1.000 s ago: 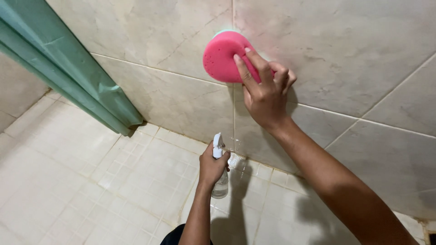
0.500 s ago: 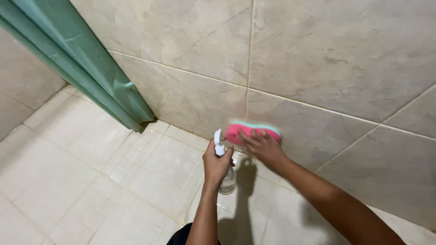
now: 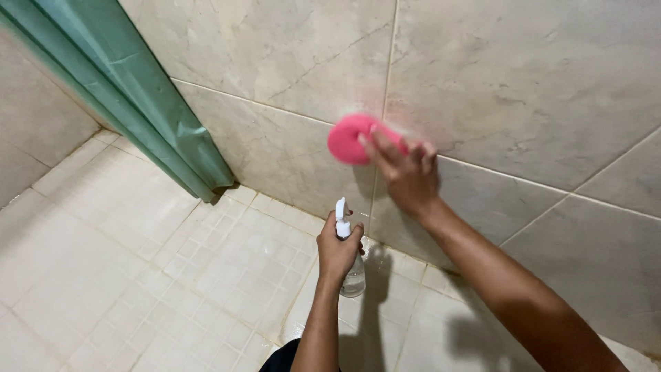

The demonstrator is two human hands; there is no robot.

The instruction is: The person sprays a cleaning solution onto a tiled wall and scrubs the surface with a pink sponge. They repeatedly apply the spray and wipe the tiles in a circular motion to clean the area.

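Pressing flat on the wall tile (image 3: 516, 89), the pink sponge (image 3: 350, 138) is covered by the spread right hand (image 3: 406, 172), above the left hand (image 3: 337, 251), closed round an upright spray bottle (image 3: 353, 275) near the floor (image 3: 138, 275).

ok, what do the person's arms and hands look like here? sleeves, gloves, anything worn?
Both arms are bare as far as the frame shows: no sleeves, no gloves. The left hand and right hand show no rings, watch or wristband. The right hand is motion-blurred, so small details there cannot be told. A bit of dark clothing shows at the bottom edge.
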